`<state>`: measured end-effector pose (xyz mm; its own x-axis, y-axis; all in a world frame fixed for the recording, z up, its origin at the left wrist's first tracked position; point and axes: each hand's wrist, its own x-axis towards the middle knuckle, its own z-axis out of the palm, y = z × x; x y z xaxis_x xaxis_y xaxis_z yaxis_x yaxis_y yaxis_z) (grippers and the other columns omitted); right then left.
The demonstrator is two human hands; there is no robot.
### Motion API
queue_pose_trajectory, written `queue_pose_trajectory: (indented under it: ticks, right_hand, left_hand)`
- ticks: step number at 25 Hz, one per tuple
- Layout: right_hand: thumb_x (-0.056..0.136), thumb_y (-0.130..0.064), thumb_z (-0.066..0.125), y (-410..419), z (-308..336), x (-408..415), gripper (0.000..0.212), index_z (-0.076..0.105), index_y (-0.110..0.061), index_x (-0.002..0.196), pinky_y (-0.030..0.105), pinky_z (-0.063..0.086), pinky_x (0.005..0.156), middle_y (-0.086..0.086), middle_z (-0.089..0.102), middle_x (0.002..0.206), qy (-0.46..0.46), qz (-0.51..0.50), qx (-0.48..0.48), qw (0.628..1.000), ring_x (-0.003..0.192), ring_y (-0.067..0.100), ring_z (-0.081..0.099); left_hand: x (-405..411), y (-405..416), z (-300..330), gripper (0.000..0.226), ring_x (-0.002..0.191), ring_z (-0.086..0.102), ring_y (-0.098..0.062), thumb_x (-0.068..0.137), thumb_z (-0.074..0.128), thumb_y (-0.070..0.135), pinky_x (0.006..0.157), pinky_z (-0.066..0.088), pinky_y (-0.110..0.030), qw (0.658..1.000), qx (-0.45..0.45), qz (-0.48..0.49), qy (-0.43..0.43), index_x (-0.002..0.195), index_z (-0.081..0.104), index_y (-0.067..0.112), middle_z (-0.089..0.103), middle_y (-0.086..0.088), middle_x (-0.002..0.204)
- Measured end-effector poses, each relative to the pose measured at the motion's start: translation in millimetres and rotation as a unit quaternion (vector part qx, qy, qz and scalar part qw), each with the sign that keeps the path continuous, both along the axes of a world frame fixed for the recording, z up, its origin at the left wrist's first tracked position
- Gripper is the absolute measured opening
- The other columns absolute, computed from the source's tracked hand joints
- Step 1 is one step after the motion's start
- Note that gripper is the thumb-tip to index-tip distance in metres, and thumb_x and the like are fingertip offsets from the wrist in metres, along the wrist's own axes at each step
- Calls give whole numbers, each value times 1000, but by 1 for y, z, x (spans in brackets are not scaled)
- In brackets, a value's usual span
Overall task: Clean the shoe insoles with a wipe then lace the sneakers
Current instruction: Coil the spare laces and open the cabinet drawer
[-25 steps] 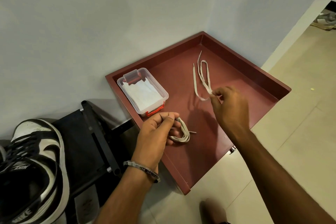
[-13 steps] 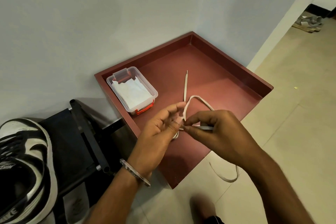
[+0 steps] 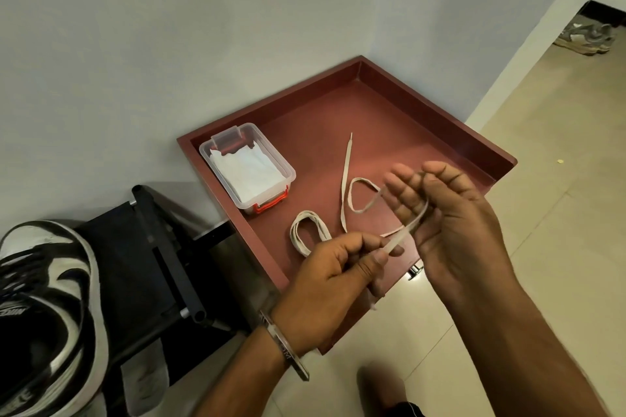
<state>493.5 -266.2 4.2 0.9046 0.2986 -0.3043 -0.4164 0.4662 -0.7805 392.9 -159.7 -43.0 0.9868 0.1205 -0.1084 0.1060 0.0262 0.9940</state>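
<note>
A loose white shoelace (image 3: 346,179) trails over the red tray (image 3: 437,112). My left hand (image 3: 332,281) pinches one end of it between thumb and fingers. My right hand (image 3: 450,213) is palm-up just to the right, its fingers loosely spread, and the lace runs across them. A second white lace (image 3: 306,234) lies coiled on the tray near the front rim. A black-and-white sneaker (image 3: 50,298) sits at the lower left. The insoles are not in view.
A clear plastic box of white wipes (image 3: 247,169) with a red clasp stands in the tray's left corner. A black frame (image 3: 162,247) lies between sneaker and tray. Grey wall behind, tiled floor to the right, another pair of shoes (image 3: 586,37) far off.
My left hand has put the coiled lace down on the tray and now pinches the end of the loose lace. My right hand has opened palm-up with the lace across it.
</note>
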Motion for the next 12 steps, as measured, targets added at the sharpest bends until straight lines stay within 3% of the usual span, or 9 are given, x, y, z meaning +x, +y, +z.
queue_pose_trajectory:
  ticks: [1,2,3,4,5,6,7,10,12]
  right_hand:
    - [104,-4,36,-4,-5,5,19,53,-13,103,37,60,83,15,74,102,-2,-38,-18,999,95,28,73]
    - [105,-8,38,-8,-13,10,18,54,-15,102,37,60,83,11,74,103,-26,-57,-98,993,94,25,73]
    - [105,-18,42,-12,-22,12,14,55,-19,105,38,59,82,7,74,106,-87,-45,-262,960,94,21,72]
    - [104,-33,45,-16,-33,13,16,56,-24,112,41,56,85,3,71,110,-162,20,-468,868,98,20,69]
    - [100,-47,48,-18,-42,11,29,56,-29,121,43,52,89,2,66,116,-210,91,-624,747,105,22,62]
    - [96,-54,49,-20,-49,10,40,56,-32,128,41,48,92,2,60,122,-260,125,-699,655,112,24,55]
    - [94,-54,49,-20,-50,10,43,56,-34,132,36,45,91,0,55,124,-304,134,-689,645,117,22,49]
    - [93,-41,55,-9,-39,5,33,64,-36,125,17,43,88,-17,59,122,-420,252,-446,750,116,4,52]
    - [93,-19,63,-6,-46,5,18,75,-28,104,21,51,78,-15,72,96,-409,290,-377,779,93,1,66]
  left_hand:
    - [0,1,0,21,67,57,-12,99,50,19,72,53,-28,1000,-7,-2,7,106,70,12,57,3,67]
    - [-1,4,0,22,64,55,-12,99,50,19,70,52,-27,1000,-13,3,15,103,71,12,55,3,65]
    - [-1,7,1,23,62,52,-11,99,50,20,68,52,-26,999,-22,16,23,101,71,11,53,2,64]
    - [-1,10,1,24,60,51,-11,99,50,20,64,52,-24,998,-36,34,31,100,71,10,51,1,64]
    - [-2,13,2,24,59,49,-11,99,50,21,60,50,-23,996,-51,57,37,99,71,10,51,0,64]
    - [-2,14,2,24,58,48,-11,99,50,22,56,47,-22,994,-62,80,41,98,72,11,51,-1,64]
    - [-1,15,2,24,57,47,-10,99,50,23,52,44,-21,992,-66,99,45,97,72,12,51,-1,65]
    - [-1,20,0,23,54,46,-7,100,49,21,48,40,-19,987,-65,135,62,94,70,13,53,-2,66]
    - [-2,23,-1,22,54,45,-7,100,49,20,47,40,-19,985,-57,145,71,92,68,11,54,0,65]
